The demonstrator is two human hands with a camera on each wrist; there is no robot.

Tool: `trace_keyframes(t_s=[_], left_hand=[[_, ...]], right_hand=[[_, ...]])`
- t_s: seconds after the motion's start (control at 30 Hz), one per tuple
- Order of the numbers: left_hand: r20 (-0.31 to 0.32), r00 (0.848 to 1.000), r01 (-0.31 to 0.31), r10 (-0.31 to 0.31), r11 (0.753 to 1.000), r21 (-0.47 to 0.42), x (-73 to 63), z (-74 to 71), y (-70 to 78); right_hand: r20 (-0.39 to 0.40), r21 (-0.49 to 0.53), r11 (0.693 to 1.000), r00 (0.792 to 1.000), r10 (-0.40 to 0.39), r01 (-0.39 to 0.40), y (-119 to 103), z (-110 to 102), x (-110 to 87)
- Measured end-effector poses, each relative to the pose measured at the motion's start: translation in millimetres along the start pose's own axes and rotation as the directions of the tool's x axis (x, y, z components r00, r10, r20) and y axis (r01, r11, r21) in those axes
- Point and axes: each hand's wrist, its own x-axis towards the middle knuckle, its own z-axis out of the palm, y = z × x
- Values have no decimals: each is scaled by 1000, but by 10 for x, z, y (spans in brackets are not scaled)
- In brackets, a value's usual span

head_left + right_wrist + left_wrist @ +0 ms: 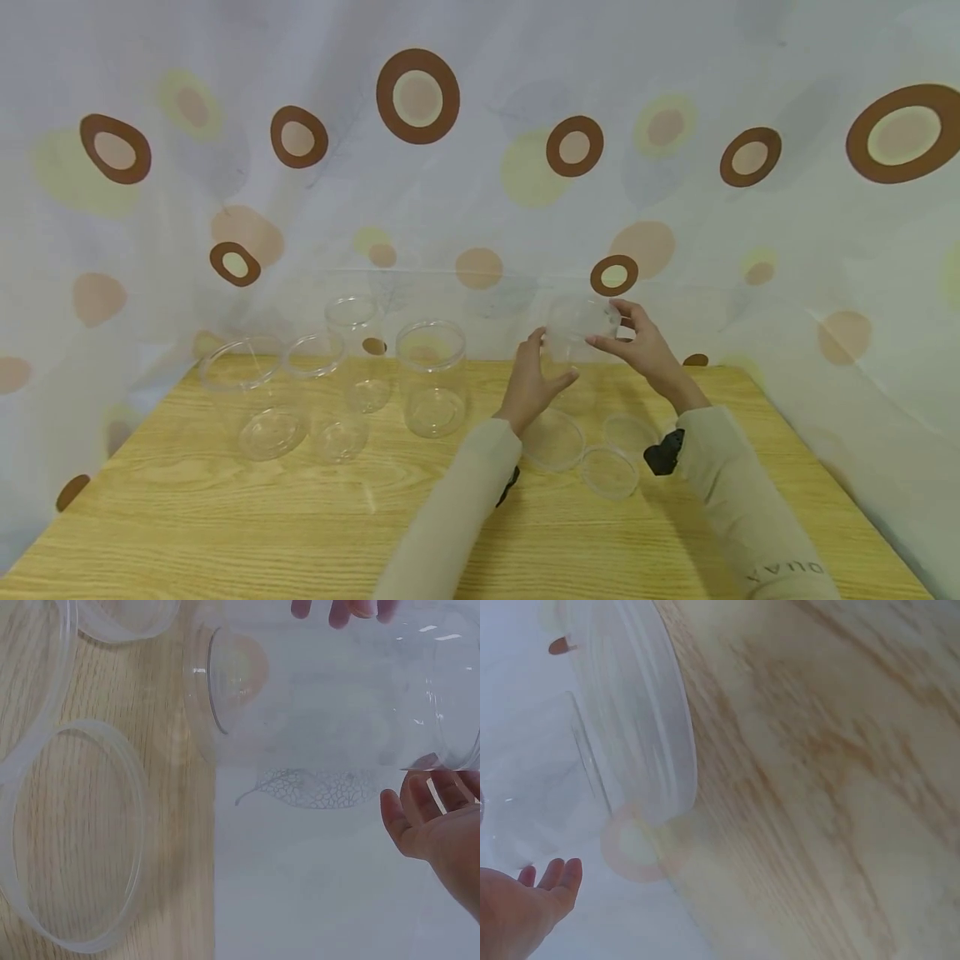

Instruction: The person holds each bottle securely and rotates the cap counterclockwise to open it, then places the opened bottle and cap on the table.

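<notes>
A clear plastic jar [573,337] stands upright near the back of the table, right of the middle. My right hand [645,346] grips its upper end, thumb in front and fingers round the far side. Beside the jar's left side is my left hand [528,387], its thumb and fingers spread and lightly bent. In the right wrist view the left fingertips [341,613] show at the edge of the jar [315,697]. The left wrist view shows the left hand [525,907] close to the jar [540,780]; contact is hard to tell.
Three round translucent lids lie in front of the jar: a larger lid [555,442], a front lid [610,473] and a right lid [630,433]. Several uncovered clear jars stand to the left, including a wide jar [255,400] and a nearer jar [431,379]. A patterned cloth [480,200] hangs behind.
</notes>
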Motion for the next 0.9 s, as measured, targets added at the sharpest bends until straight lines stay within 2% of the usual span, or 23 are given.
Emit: trace_keyframes(t_s=[0.1,0.33,0.63,0.9], left_hand=[[-8,999,-39,39,999,-10,-5,-41,9],[13,998,-64,64,998,-27,-54,-160,56],[30,995,-88,91,992,-85,-133,-278,64],[68,993,-84,96,984,-157,-221,-421,53]], right_hand=[[11,27,1000,1000,1,-1,-56,3,-17],[52,70,997,998,18,-22,-209,19,-94],[63,118,993,997,-38,31,-265,100,-186],[94,177,982,992,-79,62,-343,198,-228]])
